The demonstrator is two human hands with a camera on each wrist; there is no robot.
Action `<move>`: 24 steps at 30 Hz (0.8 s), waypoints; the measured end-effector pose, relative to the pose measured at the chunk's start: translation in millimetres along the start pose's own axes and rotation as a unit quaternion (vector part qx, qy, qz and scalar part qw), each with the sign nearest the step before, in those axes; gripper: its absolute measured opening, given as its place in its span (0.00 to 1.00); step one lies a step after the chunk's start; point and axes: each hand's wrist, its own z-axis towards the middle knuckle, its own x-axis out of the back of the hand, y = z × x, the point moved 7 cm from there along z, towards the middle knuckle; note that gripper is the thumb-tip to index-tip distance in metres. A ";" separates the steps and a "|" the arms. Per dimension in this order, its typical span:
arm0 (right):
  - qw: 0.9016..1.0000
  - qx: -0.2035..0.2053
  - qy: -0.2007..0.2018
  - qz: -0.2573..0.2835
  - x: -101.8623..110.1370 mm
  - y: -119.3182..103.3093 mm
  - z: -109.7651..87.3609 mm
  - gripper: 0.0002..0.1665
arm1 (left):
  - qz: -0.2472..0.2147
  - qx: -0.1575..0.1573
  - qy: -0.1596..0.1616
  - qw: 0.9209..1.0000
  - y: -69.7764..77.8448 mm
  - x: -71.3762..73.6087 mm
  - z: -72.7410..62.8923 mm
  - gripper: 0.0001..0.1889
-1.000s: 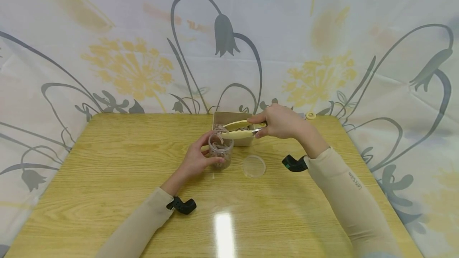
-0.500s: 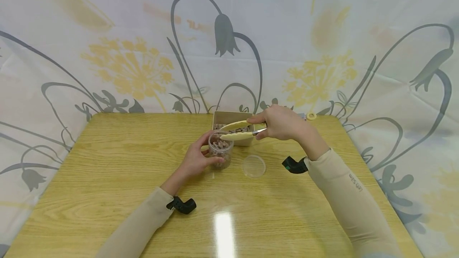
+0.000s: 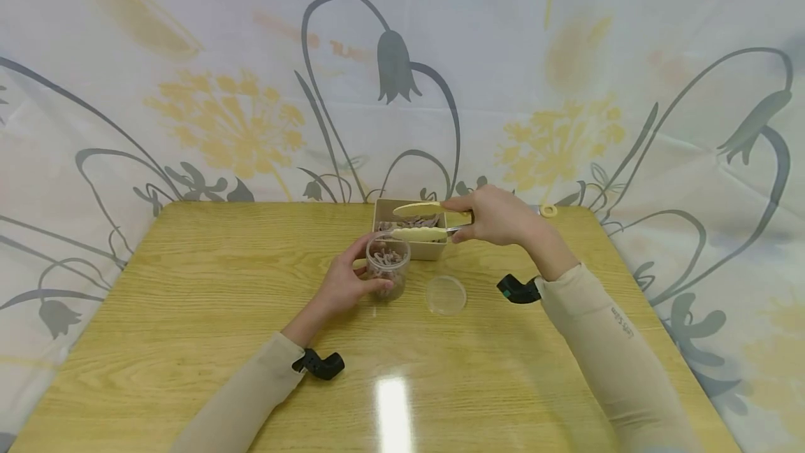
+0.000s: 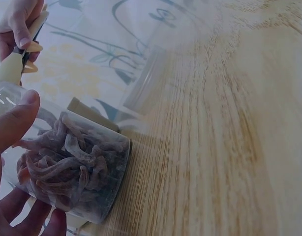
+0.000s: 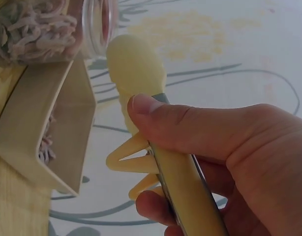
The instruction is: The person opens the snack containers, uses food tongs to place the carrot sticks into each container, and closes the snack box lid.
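Observation:
My left hand grips a clear plastic jar standing on the table, thumb on one side and fingers on the other. Thin, wrinkled grey-brown strips fill much of it; their exact kind does not show. My right hand holds yellow tongs with metal sides, thumb on one arm and fingers on the other. In the head view the tongs' arms are spread, with nothing between the tips, above the jar's far rim and a beige box. More such strips lie inside the box, right behind the jar.
A round clear lid lies on the wooden table to the right of the jar. A small item with a yellow ring end lies at the back edge. Behind the table hangs a flower-patterned cloth.
A second ago the tongs held strips over the jar's mouth. The strips have dropped into the jar, and the tongs have spread and shifted slightly back toward the box. My left hand stays on the jar.

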 end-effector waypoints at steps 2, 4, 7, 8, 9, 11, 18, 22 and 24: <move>1.000 -0.005 0.006 0.005 -0.4 5.2 1.2 0.38 | 0.002 -0.003 0.000 1.000 0.3 -0.1 -0.3 0.47; 1.000 -0.013 0.008 0.008 -1.1 10.5 2.7 0.39 | 0.003 -0.003 0.000 1.000 0.6 -0.3 -0.4 0.47; 1.000 -0.022 0.014 0.006 -1.8 18.2 5.2 0.40 | 0.005 -0.002 0.001 1.000 0.1 -0.4 -0.3 0.47; 1.000 -0.026 0.015 0.004 -2.4 21.0 6.2 0.40 | 0.005 -0.002 0.001 1.000 -0.1 -0.6 -0.2 0.47; 0.999 -0.028 0.018 0.002 -2.9 24.0 7.2 0.40 | 0.005 -0.002 0.001 1.000 -0.4 -0.6 -0.2 0.47; 0.999 -0.036 0.019 -0.004 -4.1 29.5 9.3 0.41 | 0.007 -0.003 0.001 1.000 -0.6 -0.6 0.0 0.47; 0.994 -0.093 -0.018 -0.046 -12.9 46.4 21.7 0.44 | 0.011 0.000 0.000 1.000 -0.2 -0.1 0.0 0.47; 0.992 -0.094 -0.044 -0.077 -17.0 49.5 31.3 0.43 | 0.007 0.006 0.001 1.000 -1.3 0.3 -0.3 0.47; 0.990 -0.092 -0.056 -0.089 -17.7 48.6 35.3 0.42 | 0.004 0.005 0.000 1.000 -1.3 0.1 -0.3 0.47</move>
